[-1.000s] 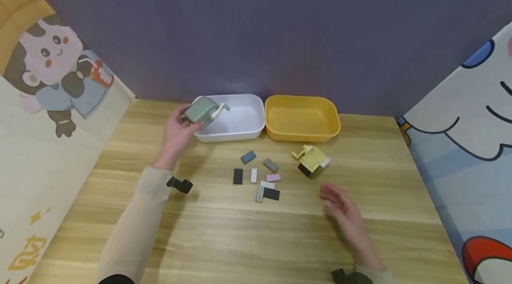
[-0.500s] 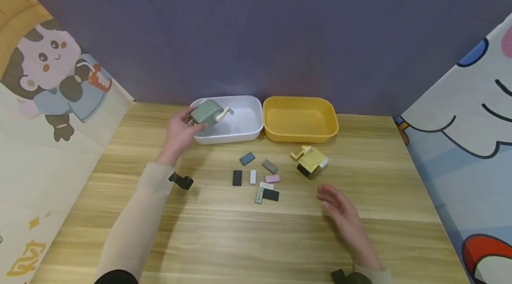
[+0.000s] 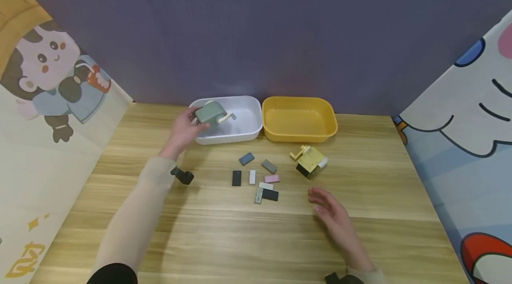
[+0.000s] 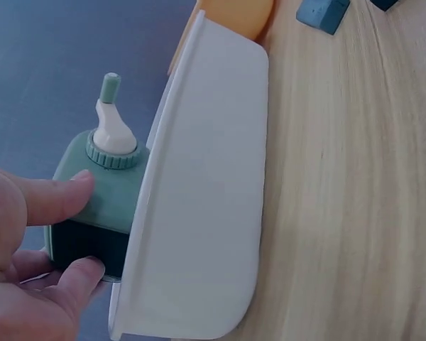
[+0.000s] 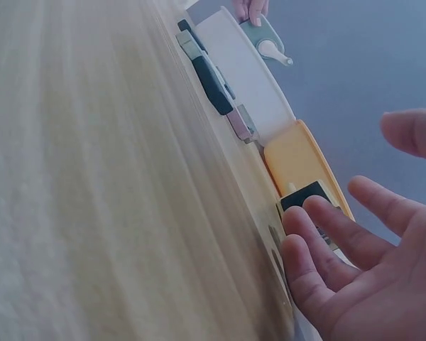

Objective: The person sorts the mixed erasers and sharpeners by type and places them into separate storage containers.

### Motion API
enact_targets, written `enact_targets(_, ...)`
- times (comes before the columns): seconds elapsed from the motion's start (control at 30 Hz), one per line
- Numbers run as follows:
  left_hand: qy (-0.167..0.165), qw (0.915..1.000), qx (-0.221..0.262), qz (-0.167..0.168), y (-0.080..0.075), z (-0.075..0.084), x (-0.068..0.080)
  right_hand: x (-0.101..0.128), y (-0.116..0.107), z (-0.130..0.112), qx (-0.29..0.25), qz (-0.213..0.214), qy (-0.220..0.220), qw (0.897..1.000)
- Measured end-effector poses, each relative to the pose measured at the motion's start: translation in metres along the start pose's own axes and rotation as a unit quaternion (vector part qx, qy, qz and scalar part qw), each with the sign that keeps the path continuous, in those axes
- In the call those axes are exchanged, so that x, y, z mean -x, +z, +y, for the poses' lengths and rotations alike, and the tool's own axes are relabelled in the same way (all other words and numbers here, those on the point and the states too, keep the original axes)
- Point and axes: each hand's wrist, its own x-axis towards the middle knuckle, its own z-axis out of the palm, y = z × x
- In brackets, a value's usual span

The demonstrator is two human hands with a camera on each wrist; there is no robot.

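Your left hand [image 3: 183, 132] grips the green sharpener [image 3: 210, 113] over the near-left corner of the white tray [image 3: 248, 130]. Your right hand [image 3: 332, 214], fingers spread and holding nothing, hovers above the table [image 3: 240, 239], just short of the yellow sharpener [image 3: 310, 161]; small erasers [image 3: 256, 177] lie between both hands.

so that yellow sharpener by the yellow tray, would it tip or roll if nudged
The yellow sharpener looks boxy, so it would probably slide or tip rather than roll. It already seems to lie tilted on the table, crank sticking out, so it may rock. It is probably rigid, light plastic.
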Motion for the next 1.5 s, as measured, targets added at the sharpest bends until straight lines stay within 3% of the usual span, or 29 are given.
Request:
enact_targets(0.13,0.003,0.9997,-0.012,-0.023,0.0,0.005,-0.011,0.0,0.0,0.0,-0.001,0.0,0.003,1.0)
enact_targets(0.47,-0.05,0.9973,0.014,-0.052,0.002,0.016,-0.034,0.0,0.0,-0.003,0.0,0.001,0.011,1.0)
enact_targets(0.7,-0.063,0.9963,-0.031,-0.05,-0.002,0.016,-0.042,-0.001,0.001,-0.003,-0.012,-0.001,0.011,1.0)
enact_targets(0.93,-0.078,0.9911,-0.076,-0.076,-0.002,0.016,-0.053,-0.002,0.004,-0.003,-0.007,0.0,0.005,1.0)
enact_targets(1.3,-0.083,0.983,-0.1,-0.13,0.002,0.013,-0.056,-0.005,0.005,-0.006,-0.021,-0.018,0.001,1.0)
enact_targets(1.5,-0.073,0.9777,-0.106,-0.166,0.008,0.01,-0.06,-0.004,0.016,-0.011,-0.057,-0.056,0.005,0.997)
